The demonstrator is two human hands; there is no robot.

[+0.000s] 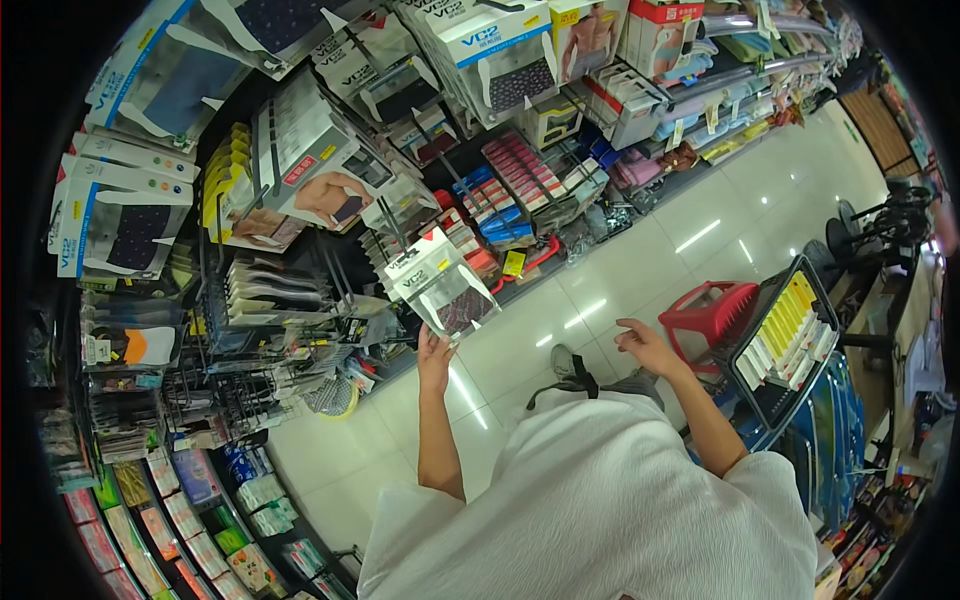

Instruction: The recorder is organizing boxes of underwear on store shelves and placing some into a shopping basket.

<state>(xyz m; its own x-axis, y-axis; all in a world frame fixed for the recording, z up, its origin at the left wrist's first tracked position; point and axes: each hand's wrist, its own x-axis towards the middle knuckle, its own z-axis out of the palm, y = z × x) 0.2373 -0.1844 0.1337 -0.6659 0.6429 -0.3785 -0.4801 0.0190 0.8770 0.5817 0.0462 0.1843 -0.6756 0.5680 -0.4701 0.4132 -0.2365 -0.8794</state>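
My left hand (433, 358) grips the lower corner of a white underwear package (454, 294) with a clear window showing dark patterned fabric. The package is at the front of a row by a metal display hook (393, 223); whether it still hangs there is hard to tell. My right hand (643, 346) is over the tiled floor with its fingers apart, holding nothing. Nearest to it is a red plastic stool (709, 319). Beside the stool, a black plastic crate (776, 420) holds rows of yellow and white boxes (787, 322).
More underwear boxes (517, 52) hang above on hooks. Packs of socks (277, 289) hang to the left. Small red boxes (521, 169) sit low on the rack. Curved shelves (180, 517) with packets stand at lower left. Blue folded goods (832, 442) lie below the crate.
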